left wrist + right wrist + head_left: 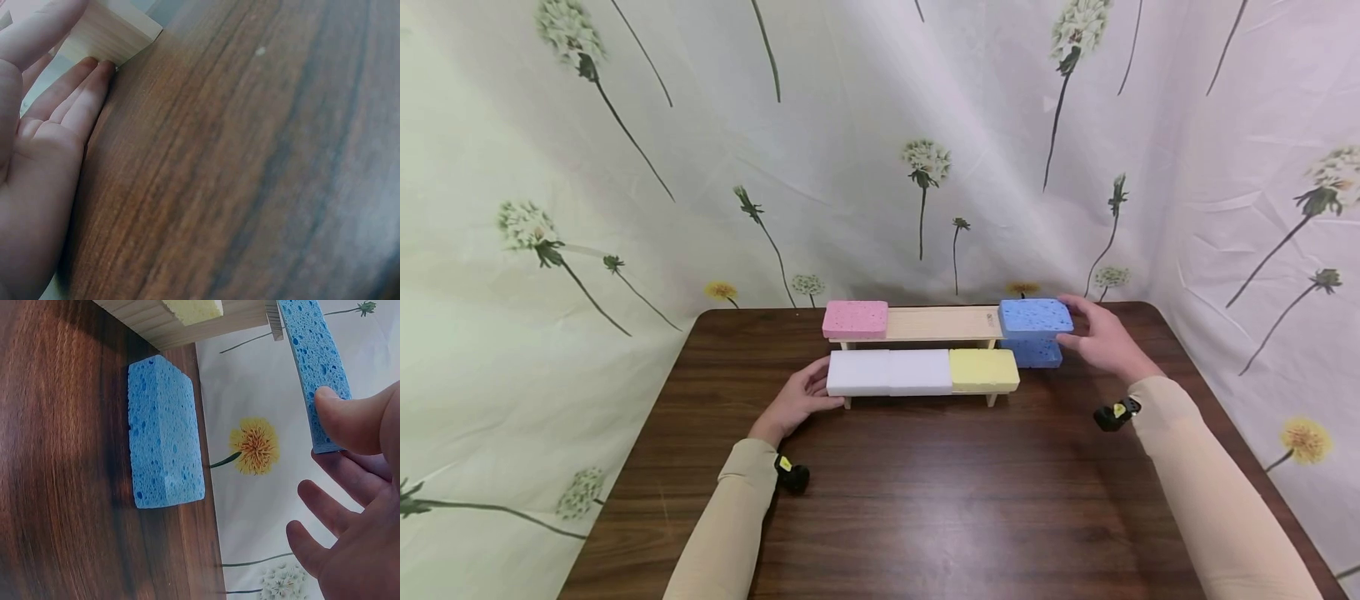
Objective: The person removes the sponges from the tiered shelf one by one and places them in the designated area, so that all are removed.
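A small two-tier wooden shelf (pixel 934 325) stands on the table. My left hand (pixel 793 404) holds its left end beside the white sponges (pixel 859 372), thumb at the front; in the left wrist view, fingertips (pixel 106 65) meet the bare wood. My right hand (pixel 1101 337) pinches the outer end of a blue sponge (pixel 1036 315) at the right of the upper tier. In the right wrist view my thumb (pixel 350 422) presses one face, with two other fingers free of it. Another blue sponge (pixel 164 434) sits lower, on the table by the shelf's right end.
A pink sponge (pixel 855 319) lies at the left of the upper tier, with bare wood between it and the blue one. A yellow sponge (pixel 983 369) sits right of the white ones on the lower tier. Behind the table (pixel 910 500) hangs a flower-patterned cloth (pixel 850 167).
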Tool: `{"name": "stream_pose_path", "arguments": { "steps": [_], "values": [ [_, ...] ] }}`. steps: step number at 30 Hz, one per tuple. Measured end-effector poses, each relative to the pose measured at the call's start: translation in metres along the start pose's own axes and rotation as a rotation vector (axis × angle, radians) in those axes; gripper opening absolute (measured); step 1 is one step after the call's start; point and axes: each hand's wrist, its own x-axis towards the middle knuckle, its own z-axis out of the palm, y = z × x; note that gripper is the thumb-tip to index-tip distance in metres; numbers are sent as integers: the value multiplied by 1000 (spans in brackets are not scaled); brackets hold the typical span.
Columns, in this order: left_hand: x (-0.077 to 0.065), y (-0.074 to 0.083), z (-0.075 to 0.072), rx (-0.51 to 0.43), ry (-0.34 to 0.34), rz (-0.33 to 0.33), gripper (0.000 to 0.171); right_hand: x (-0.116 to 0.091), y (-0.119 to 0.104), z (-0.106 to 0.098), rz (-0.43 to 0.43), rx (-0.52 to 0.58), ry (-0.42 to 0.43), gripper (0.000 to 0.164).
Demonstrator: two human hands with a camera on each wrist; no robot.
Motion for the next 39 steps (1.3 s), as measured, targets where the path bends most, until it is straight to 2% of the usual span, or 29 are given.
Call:
{"name": "stream_pose_path", "arguments": {
  "steps": [12, 30, 39],
  "values": [
    [-1, 1, -1, 7, -6, 3, 91, -3, 6, -5, -52, -7, 33, 64],
    [-2, 1, 0, -2, -6, -7, 91, -8, 23, -10, 19, -6, 4, 68],
    [-2, 1, -1, 0, -7, -7, 91, -10, 32, -12, -1, -1, 36, 67]
  ]
}}
